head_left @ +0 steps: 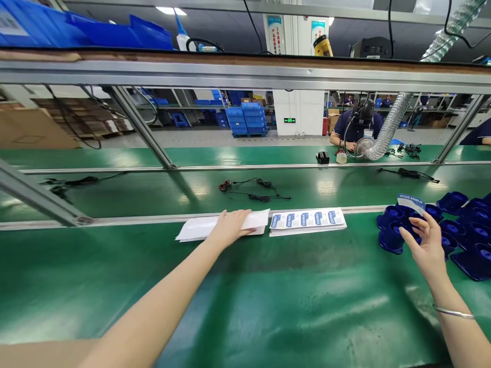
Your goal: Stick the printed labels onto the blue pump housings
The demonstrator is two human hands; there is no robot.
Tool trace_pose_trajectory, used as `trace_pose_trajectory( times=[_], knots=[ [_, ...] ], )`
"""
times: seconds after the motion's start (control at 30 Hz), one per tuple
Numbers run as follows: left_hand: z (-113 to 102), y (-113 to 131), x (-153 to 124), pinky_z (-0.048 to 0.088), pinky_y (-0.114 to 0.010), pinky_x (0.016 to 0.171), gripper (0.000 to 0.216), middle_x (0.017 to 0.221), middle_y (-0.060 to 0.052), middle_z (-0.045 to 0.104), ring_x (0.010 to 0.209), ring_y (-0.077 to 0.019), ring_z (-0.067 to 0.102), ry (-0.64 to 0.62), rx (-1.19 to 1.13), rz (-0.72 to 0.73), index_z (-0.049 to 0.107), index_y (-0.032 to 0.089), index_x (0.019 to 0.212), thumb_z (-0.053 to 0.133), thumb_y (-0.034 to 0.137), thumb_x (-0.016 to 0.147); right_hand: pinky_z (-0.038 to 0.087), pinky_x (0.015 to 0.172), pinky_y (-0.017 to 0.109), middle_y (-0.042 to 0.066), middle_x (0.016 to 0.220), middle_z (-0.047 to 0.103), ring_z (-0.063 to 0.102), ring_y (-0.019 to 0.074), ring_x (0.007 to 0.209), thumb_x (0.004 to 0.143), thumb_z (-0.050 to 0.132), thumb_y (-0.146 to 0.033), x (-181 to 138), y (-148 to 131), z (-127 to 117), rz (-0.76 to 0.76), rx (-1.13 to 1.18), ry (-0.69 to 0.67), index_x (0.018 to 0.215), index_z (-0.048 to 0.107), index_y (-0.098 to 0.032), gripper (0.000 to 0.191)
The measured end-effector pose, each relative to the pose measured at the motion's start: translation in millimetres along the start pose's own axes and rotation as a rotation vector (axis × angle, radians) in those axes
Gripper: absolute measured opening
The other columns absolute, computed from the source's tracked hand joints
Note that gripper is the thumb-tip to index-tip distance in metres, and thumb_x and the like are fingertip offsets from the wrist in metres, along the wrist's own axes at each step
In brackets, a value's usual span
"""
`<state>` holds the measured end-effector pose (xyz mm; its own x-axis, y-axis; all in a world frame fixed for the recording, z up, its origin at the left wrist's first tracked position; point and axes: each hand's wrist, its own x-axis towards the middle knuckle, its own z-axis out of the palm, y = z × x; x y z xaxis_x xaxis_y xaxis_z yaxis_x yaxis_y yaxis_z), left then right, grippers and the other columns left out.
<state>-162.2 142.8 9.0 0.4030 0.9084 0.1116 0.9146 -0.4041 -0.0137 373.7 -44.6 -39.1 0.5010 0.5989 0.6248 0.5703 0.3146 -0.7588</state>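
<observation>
Touching the label only at one end, right hand with thumb apart from fingers, near the blue parts prob keeps it clean; left hand rests on white sheets, can't tell if gripping.

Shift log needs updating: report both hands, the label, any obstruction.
Left hand on white sheets. Right hand carrying label. Blue parts crowded close by; nothing visibly blocking.

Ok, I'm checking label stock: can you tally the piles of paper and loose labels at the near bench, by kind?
Plain white paper pile: 1
Printed label pile: 1
Loose label at the right hand's fingertips: 1
Total: 3
</observation>
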Motion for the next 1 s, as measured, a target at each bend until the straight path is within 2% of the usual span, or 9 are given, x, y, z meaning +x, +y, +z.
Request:
trace_pose_trajectory(
  times=[0.13, 0.3, 0.4, 0.5, 0.6, 0.7, 0.77, 0.83, 1.0],
  knots=[
    [27, -22, 1, 0.018, -0.076, 0.111, 0.078, 0.15, -0.025, 0.05, 0.142, -0.0464, 0.04, -0.035, -0.023, -0.048, 0.048, 0.012, 0.143, 0.065, 0.053, 0.08, 0.043, 0.106, 0.058, 0.015, 0.129, 0.058, 0.057, 0.0338, 0.12, 0.076, 0.08, -0.054, 7, 23, 4, -0.107, -0.291, -0.067, 0.155, 0.031, -0.023, 0.097],
    [37, -11, 8, 0.015, -0.076, 0.113, 0.086, 0.16, -0.025, 0.035, 0.15, -0.0467, 0.024, 0.041, -0.084, -0.074, 0.037, 0.009, 0.151, 0.053, 0.062, 0.085, 0.04, 0.11, 0.059, 0.018, 0.135, 0.056, 0.054, 0.0354, 0.125, 0.084, 0.073, -0.054, 3, 32, 8, -0.146, -0.464, -0.196, 0.159, 0.022, -0.022, 0.096],
    [30, 30, 6, 0.028, -0.065, 0.115, 0.087, 0.157, -0.027, 0.038, 0.146, -0.0438, 0.032, 0.188, -0.267, -0.087, 0.036, 0.006, 0.15, 0.045, 0.065, 0.088, 0.041, 0.112, 0.055, 0.018, 0.136, 0.053, 0.053, 0.033, 0.127, 0.088, 0.07, -0.05, 0, 31, 12, -0.116, -0.401, -0.217, 0.158, 0.022, -0.021, 0.089],
    [21, 103, -12, 0.037, -0.054, 0.114, 0.076, 0.144, -0.022, 0.053, 0.136, -0.0376, 0.048, 0.282, -0.621, -0.077, 0.047, 0.012, 0.141, 0.047, 0.066, 0.089, 0.041, 0.113, 0.054, 0.016, 0.136, 0.053, 0.054, 0.0309, 0.128, 0.088, 0.071, -0.045, -1, 27, 15, -0.086, -0.38, -0.2, 0.159, 0.018, -0.023, 0.091],
    [14, 185, -45, 0.039, -0.049, 0.113, 0.055, 0.133, -0.016, 0.063, 0.128, -0.0333, 0.055, 0.089, -0.955, 0.025, 0.062, 0.019, 0.122, 0.056, 0.062, 0.087, 0.044, 0.111, 0.053, 0.014, 0.134, 0.055, 0.055, 0.0284, 0.127, 0.087, 0.073, -0.039, -6, 12, 20, -0.084, -0.332, -0.181, 0.159, 0.009, -0.025, 0.097],
    [10, 249, -73, 0.042, -0.046, 0.109, 0.056, 0.127, -0.016, 0.067, 0.12, -0.0313, 0.062, -0.313, -1.415, 0.026, 0.065, 0.019, 0.119, 0.065, 0.063, 0.084, 0.045, 0.111, 0.054, 0.014, 0.134, 0.054, 0.055, 0.0272, 0.128, 0.087, 0.074, -0.03, -18, -23, 35, -0.178, -0.147, -0.161, 0.158, 0.004, -0.027, 0.1],
    [6, 274, -78, 0.042, -0.045, 0.11, 0.068, 0.128, -0.018, 0.068, 0.121, -0.0305, 0.063, -0.591, -1.828, -0.074, 0.062, 0.017, 0.127, 0.06, 0.071, 0.084, 0.047, 0.109, 0.054, 0.015, 0.137, 0.053, 0.055, 0.027, 0.129, 0.086, 0.075, -0.022, -32, -53, 50, -0.293, -0.017, -0.223, 0.157, 0.003, -0.03, 0.102],
    [1, 284, -75, 0.046, -0.042, 0.106, 0.075, 0.121, -0.02, 0.07, 0.115, -0.0296, 0.067, -0.744, -2.206, -0.207, 0.063, 0.012, 0.124, 0.051, 0.076, 0.087, 0.05, 0.106, 0.052, 0.015, 0.138, 0.052, 0.056, 0.0277, 0.128, 0.085, 0.075, -0.016, -46, -85, 66, -0.416, 0.097, -0.347, 0.157, 0.008, -0.031, 0.1],
    [-8, 261, -55, 0.055, -0.027, 0.079, 0.034, 0.086, -0.005, 0.075, 0.078, -0.0163, 0.071, -0.432, -2.566, -0.55, 0.07, 0.014, 0.097, 0.062, 0.047, 0.095, 0.049, 0.108, 0.053, 0.015, 0.145, 0.048, 0.05, 0.0297, 0.135, 0.082, 0.074, -0.007, -66, -140, 97, -0.654, 0.358, -0.603, 0.155, 0.021, -0.032, 0.094]
  ],
)
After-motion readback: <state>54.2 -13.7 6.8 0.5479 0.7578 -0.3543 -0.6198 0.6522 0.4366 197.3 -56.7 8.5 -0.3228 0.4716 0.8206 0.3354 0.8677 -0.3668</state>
